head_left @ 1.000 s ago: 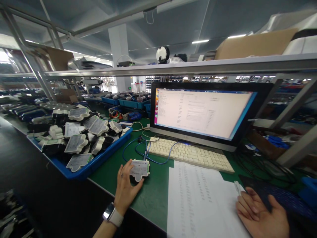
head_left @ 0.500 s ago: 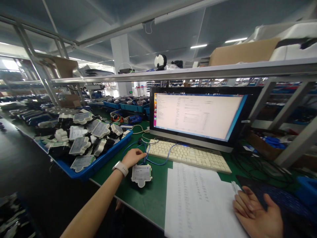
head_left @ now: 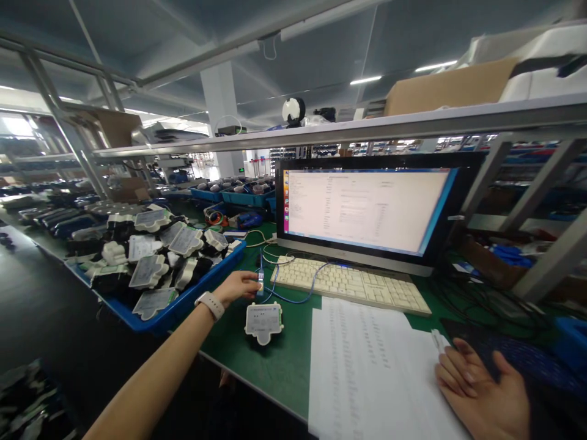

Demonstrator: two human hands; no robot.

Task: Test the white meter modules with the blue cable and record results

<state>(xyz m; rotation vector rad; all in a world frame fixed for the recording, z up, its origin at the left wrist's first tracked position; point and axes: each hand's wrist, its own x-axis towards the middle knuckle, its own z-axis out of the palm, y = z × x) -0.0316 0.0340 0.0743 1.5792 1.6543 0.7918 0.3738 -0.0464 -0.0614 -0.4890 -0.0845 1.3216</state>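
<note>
My left hand (head_left: 237,286) reaches out over the green bench mat (head_left: 270,360) and pinches the plug end of a blue cable (head_left: 260,278), holding it upright just above a small white module (head_left: 263,321) that lies flat on the mat. A watch sits on that wrist. My right hand (head_left: 477,391) rests at the lower right, fingers loosely curled beside the edge of a printed sheet of paper (head_left: 367,373); a small white object lies at its fingertips.
A blue tray (head_left: 183,299) heaped with white and black modules stands to the left. A cream keyboard (head_left: 353,286) and a lit monitor (head_left: 367,211) sit behind the paper. Black cables lie at the right. A metal shelf (head_left: 321,131) runs overhead.
My left hand let go of the white module, reached forward to the blue cable and has lifted its plug end. My right hand has stayed in place.
</note>
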